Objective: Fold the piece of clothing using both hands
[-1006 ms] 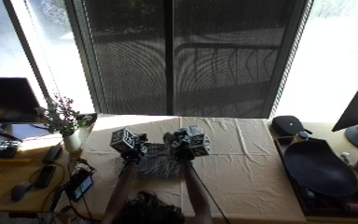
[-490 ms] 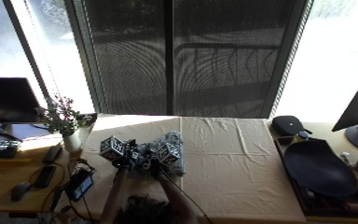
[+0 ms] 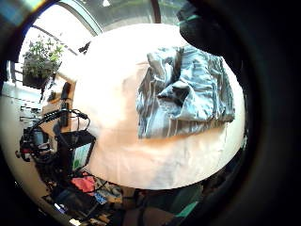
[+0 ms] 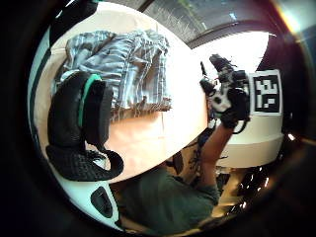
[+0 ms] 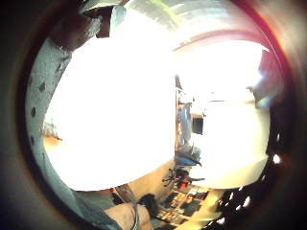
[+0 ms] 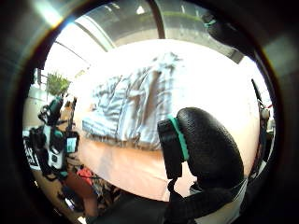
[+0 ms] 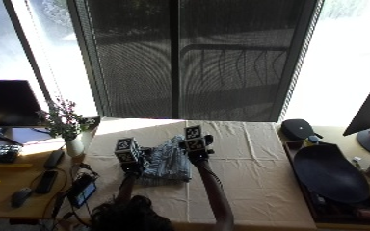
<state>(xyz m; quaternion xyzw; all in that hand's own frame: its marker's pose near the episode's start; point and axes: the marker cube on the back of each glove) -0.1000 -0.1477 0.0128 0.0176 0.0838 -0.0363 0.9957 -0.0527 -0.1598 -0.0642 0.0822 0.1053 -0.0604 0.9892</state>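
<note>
The striped grey piece of clothing [image 7: 165, 166] is lying bunched and partly folded on the cream-covered worktop [image 7: 256, 159], right between the two hands. The left hand [image 7: 131, 161] is at its one edge and the right hand [image 7: 198, 150] at the other, both just above the cloth. Neither seems to be gripping anything: the palm views show the fabric lying free with relaxed glove fingers [image 6: 205, 149] over it.
</note>
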